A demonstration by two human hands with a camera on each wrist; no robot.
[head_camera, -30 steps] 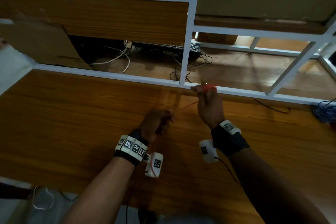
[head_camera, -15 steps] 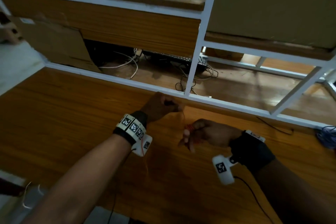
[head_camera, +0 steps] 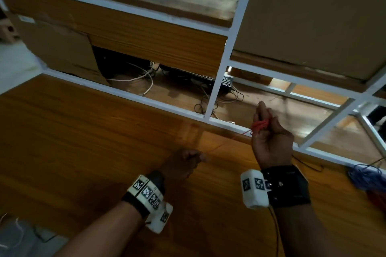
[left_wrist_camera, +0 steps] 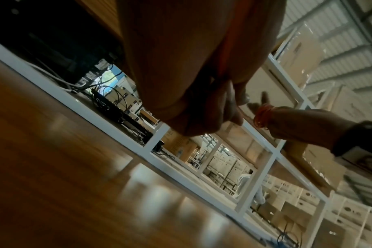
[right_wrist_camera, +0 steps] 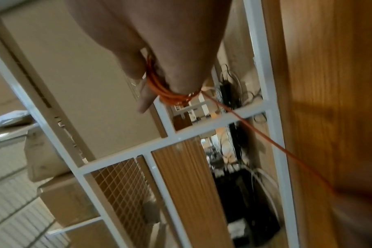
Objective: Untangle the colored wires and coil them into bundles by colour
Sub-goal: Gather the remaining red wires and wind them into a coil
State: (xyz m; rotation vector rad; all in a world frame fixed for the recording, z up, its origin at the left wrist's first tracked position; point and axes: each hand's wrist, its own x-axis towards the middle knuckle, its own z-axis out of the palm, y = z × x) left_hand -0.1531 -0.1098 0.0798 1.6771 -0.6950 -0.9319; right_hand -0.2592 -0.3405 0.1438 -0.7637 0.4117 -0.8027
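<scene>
Red wire (head_camera: 259, 125): several loops wound round fingers of your right hand (head_camera: 271, 144), raised over far edge of worktop (head_camera: 83, 142). One strand runs taut from coil down to your left hand (head_camera: 183, 165). Left hand low over worktop, fingers curled, pinching strand. Right hand: fingers partly extended inside coil, thumb against it. Blue wire bundle (head_camera: 365, 177) lies at right edge of worktop. White shelf frame (head_camera: 217, 81) stands behind far edge.

Head cam looks down at wooden table (head_camera: 83, 152); wrist cams sit close under each palm, facing forward; all share white frame (head_camera: 167, 108).
</scene>
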